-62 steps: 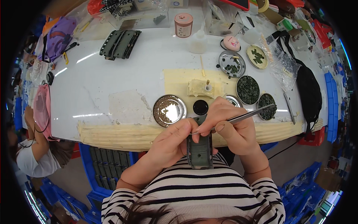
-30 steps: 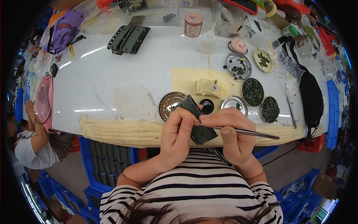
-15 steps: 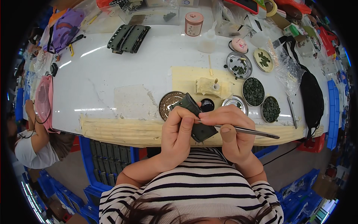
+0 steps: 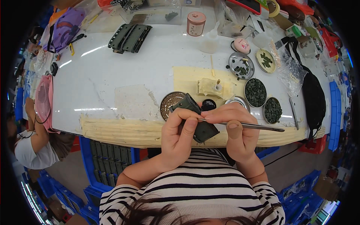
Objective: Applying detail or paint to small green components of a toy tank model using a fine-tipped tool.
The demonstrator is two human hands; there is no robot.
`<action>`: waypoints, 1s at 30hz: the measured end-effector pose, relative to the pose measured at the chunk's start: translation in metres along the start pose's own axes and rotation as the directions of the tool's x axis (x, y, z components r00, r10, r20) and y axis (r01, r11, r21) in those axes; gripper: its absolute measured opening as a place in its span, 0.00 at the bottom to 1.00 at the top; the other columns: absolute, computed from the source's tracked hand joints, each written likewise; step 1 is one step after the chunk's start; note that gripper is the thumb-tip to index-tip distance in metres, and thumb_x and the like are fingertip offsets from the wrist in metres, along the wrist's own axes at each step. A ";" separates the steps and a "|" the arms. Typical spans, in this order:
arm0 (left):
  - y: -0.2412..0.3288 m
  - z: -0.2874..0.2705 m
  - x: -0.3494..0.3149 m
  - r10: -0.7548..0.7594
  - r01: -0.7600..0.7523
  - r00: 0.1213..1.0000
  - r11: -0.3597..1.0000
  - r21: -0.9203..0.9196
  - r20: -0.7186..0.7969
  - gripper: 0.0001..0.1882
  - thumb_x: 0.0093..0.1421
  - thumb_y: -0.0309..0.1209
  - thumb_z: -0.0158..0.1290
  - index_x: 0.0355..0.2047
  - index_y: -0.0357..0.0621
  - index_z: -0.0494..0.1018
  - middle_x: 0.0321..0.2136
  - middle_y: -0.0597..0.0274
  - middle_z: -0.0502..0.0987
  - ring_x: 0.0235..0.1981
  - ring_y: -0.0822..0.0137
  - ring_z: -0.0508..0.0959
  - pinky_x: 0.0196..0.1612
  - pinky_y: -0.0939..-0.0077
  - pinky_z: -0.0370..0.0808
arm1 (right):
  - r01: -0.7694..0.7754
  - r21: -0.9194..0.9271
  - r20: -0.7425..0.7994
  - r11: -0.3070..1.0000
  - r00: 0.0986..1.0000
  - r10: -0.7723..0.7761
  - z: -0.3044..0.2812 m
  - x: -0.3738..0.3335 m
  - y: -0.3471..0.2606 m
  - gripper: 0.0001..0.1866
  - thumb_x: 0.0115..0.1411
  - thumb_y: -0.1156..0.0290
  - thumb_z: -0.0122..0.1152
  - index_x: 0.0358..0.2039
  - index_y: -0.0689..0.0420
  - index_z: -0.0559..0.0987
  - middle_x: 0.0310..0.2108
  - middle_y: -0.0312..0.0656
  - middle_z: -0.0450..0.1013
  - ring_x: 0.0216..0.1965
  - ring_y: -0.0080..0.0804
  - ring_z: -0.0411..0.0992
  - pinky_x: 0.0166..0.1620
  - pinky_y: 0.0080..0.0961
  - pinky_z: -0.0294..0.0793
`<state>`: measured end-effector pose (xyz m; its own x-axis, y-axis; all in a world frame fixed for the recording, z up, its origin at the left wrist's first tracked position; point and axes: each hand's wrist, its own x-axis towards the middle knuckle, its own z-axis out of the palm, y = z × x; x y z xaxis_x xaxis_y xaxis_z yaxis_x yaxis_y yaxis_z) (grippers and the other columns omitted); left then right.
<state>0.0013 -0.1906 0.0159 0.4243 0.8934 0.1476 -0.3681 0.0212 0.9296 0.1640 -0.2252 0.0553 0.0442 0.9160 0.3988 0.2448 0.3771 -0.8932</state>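
Tweezers (image 4: 264,127) and right hand (image 4: 243,141) have shifted slightly since the frame half a second earlier, the tool's rear end now sitting higher and further right in the head view. Compared with the oldest frame, the dark green part (image 4: 205,132) has turned from nearly straight to a slant, its far end leaning left.

Head view, progress: work on the held part appears to be under way and not complete, judging by the tweezers' tip being at the part. Fingers cover the tip; whether a small piece is gripped or seated there cannot be confirmed. Dark green pieces (image 4: 255,92) fill two tins, so stock appears ample. Similar green parts (image 4: 129,38) rest on the table (image 4: 90,86), and further rows (image 4: 108,165) lie in a blue crate (image 4: 87,165) below; whether these are finished cannot be determined.

Head view, position: the part is in the left hand (image 4: 174,137), pinched between thumb and fingers across its middle, both ends protruding. It is seen against the yellow padded edge (image 4: 120,131), its far end overlapping a round dish (image 4: 161,106). The right hand pinches the tweezers between thumb and fingers; its fingertips are close beside the left hand's, contact not clear.
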 end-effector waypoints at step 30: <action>-0.006 -0.004 -0.004 0.070 -0.070 0.996 0.998 0.006 -0.047 0.07 0.65 0.23 0.48 0.40 0.35 0.74 0.46 0.51 0.74 0.53 0.66 0.70 0.55 0.74 0.66 | 0.012 -0.028 -0.014 1.000 1.000 -0.013 0.005 -0.003 -0.002 0.10 0.63 0.71 0.53 0.37 0.64 0.80 0.38 0.48 0.78 0.37 0.35 0.75 0.40 0.25 0.74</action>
<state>-0.0011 -0.1925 0.0087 0.3583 0.9126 0.1968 -0.3919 -0.0443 0.9190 0.1581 -0.2279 0.0550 0.0548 0.9091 0.4130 0.2723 0.3843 -0.8821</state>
